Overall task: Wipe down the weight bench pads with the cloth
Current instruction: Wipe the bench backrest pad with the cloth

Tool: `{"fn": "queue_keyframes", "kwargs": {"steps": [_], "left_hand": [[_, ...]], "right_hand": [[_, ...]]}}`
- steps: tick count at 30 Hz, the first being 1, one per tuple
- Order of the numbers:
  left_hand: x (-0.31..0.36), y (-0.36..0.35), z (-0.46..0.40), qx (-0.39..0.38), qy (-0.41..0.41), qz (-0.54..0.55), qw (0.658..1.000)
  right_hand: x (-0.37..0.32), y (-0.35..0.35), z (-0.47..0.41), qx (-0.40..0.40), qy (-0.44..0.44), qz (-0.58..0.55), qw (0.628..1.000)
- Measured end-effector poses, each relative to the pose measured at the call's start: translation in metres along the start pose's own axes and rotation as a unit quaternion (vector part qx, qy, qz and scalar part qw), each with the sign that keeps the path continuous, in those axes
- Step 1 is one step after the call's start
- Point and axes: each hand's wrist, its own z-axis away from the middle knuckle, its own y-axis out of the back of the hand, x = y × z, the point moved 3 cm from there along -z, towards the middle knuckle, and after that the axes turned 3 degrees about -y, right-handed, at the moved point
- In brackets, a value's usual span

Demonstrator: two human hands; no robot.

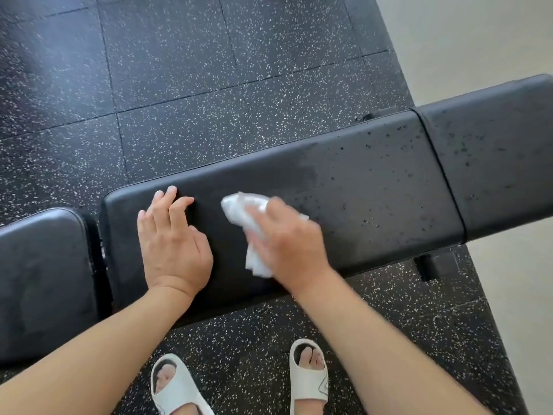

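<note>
The right hand [287, 238] is gripping a crumpled white cloth [250, 226] and pressing it onto the middle pad [374, 187] of the black bench, where droplets are speckling the surface to its right. The left hand [172, 235] is resting flat just beside it, fingers loosely spread, holding nothing.

This place looks like a gym or a home workout room. The floor [179, 70] is covered with black rubber tiles with white speckles, the kind used under training equipment, and a long weight bench with three black padded sections stands on it: a left pad [42, 280], a middle pad [359, 181] and a right pad [493, 151]. At the right edge the rubber tiles end and a plain light floor [478, 40] begins, and the person wears white open slippers [309, 381].
</note>
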Motion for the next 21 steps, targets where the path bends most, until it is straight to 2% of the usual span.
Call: {"fn": "queue_keyframes", "kwargs": {"steps": [2,4,8,11,13,17,21], "left_hand": [[0.000,0.000,0.000,0.002,-0.001,0.002,1.000],[-0.001,0.000,0.000,0.005,-0.002,0.006,1.000],[0.001,0.001,0.000,0.005,0.004,0.008,1.000],[0.000,0.001,0.000,-0.005,0.004,0.002,1.000],[-0.001,0.000,0.000,-0.010,0.003,-0.005,1.000],[-0.002,-0.001,0.000,-0.014,0.005,-0.012,1.000],[-0.002,-0.001,0.000,-0.010,0.005,-0.010,1.000]], "right_hand": [[0.032,-0.002,-0.040,0.013,-0.071,-0.016,0.997],[0.051,-0.008,-0.082,-0.009,-0.112,-0.036,0.993],[0.053,-0.026,-0.133,-0.082,-0.100,-0.043,0.991],[0.045,-0.019,-0.111,-0.069,-0.086,-0.063,0.992],[0.034,-0.004,-0.065,-0.041,-0.054,-0.060,0.996],[0.033,0.022,0.042,-0.078,0.078,-0.099,0.989],[0.070,0.033,0.047,-0.090,0.166,-0.111,0.976]]}}
